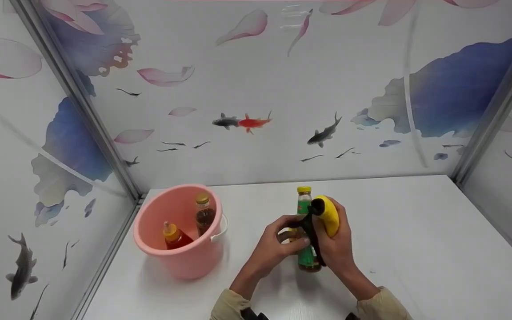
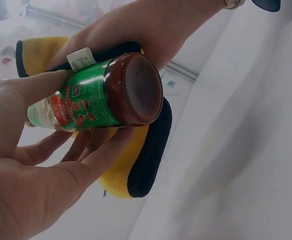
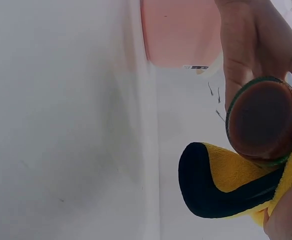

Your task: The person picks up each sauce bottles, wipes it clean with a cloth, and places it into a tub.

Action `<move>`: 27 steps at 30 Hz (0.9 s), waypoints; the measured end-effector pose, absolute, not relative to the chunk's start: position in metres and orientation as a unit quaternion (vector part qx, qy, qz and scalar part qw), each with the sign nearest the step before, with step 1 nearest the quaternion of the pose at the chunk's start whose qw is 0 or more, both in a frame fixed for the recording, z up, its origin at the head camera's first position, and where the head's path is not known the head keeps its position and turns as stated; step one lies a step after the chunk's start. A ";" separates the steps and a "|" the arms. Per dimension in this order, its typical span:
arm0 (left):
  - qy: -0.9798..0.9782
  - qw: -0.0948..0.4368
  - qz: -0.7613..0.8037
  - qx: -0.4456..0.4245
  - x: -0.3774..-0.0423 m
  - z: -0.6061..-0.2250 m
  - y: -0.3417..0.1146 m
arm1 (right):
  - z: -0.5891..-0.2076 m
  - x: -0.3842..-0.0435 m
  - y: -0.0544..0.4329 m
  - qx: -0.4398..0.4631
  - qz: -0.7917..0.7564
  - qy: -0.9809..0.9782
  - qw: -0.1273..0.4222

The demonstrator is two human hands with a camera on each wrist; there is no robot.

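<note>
A glass bottle with a yellow cap and green label is between the two hands, base toward the person. My left hand holds it, thumb on one side and fingers on the other, as the left wrist view shows. In my right hand is a yellow cloth with black edging, which lies against the bottle's side. The left wrist view shows the bottle's reddish-brown contents and a white tag on the cloth. From the right wrist, the round bottle base hides part of the cloth.
A pink bucket with a white handle stands left on the white table. Inside it are a yellow-capped dark bottle and a red squeeze bottle. Printed panels enclose the table's back and sides.
</note>
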State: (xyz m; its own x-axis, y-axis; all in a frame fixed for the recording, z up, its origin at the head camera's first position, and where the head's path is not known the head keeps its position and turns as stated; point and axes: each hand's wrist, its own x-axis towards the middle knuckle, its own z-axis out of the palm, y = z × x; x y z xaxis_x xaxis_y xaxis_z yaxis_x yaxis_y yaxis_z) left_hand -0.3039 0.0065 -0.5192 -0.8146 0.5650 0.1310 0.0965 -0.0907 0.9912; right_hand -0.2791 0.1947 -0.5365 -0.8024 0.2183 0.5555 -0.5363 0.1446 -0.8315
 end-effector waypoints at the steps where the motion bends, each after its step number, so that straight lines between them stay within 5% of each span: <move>1: 0.651 0.174 0.694 0.254 -0.303 -0.520 0.007 | -0.536 -0.280 0.196 0.116 0.645 -0.695 0.295; 27: 0.633 0.134 0.728 0.226 -0.303 -0.516 0.006 | -0.539 -0.278 0.190 0.096 0.646 -0.699 0.291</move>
